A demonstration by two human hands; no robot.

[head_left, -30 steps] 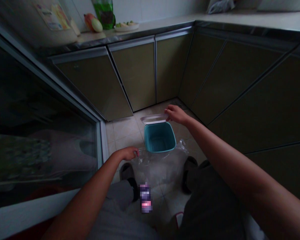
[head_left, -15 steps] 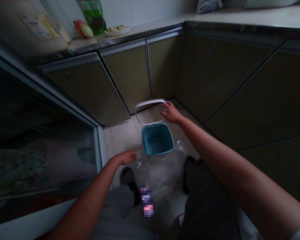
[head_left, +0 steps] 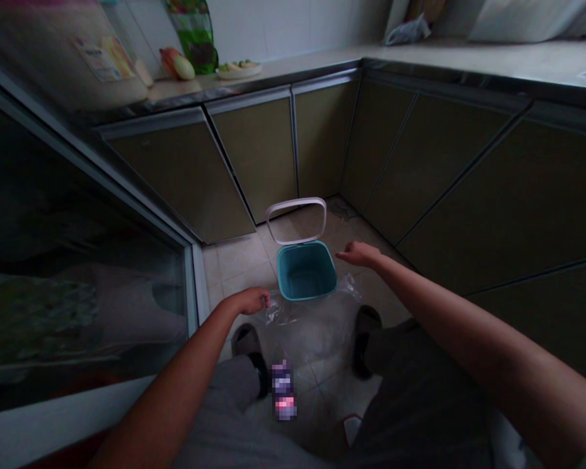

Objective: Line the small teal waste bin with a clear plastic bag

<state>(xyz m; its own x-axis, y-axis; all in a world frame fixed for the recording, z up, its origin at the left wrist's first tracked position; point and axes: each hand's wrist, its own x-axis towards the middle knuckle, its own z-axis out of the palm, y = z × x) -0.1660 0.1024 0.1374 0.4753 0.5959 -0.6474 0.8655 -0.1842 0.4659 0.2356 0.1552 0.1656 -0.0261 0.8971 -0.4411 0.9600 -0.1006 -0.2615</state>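
A teal bin (head_left: 306, 296) stands on the tiled floor, its inside showing no liner. Its pale ring-shaped frame (head_left: 324, 221) is hinged up at the back, tilted away from me. Clear plastic bag (head_left: 293, 312) film spreads in front of the bin and round both its sides. At the front left, my left hand (head_left: 249, 301) has its fingers closed on an edge of that bag. My right hand (head_left: 364, 254) hovers just right of the bin, apart from the frame, index finger stretched toward the rim, with nothing visible in it.
Cabinets (head_left: 249, 156) close in the corner behind and to the right. A glass door (head_left: 78, 260) runs along the left. My slippered feet (head_left: 368, 339) flank the bag. A blurred-out package (head_left: 284, 391) lies on the floor. Onions (head_left: 176, 64) and a plate (head_left: 239, 73) sit on the counter.
My right hand has let go of the pale frame and moved down and right, beside the bin. The frame stays raised. My left hand has barely moved. The view has tilted up slightly.
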